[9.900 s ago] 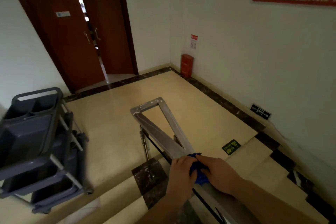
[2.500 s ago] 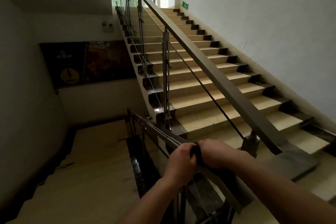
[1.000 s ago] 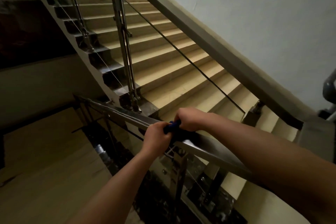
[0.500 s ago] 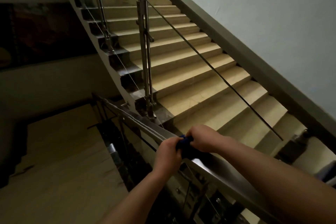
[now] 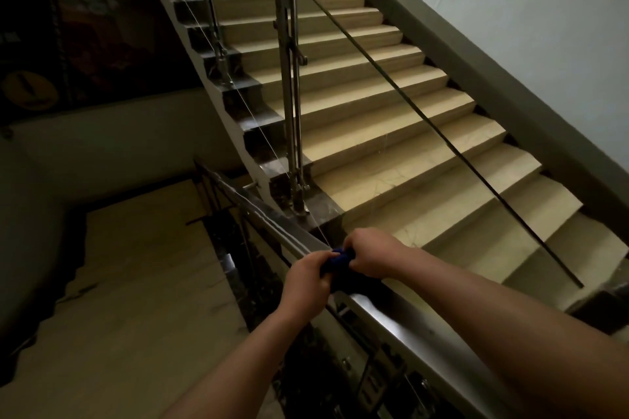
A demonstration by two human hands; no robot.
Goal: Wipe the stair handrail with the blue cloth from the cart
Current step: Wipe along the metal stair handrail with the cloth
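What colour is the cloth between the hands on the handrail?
Dark blue. The cloth shows only in the head view, mostly covered by both hands.

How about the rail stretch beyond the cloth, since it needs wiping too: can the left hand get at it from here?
Probably yes. The left hand grips the blue cloth on the handrail right beside that stretch, which runs on bare. Its far end may need a step forward.
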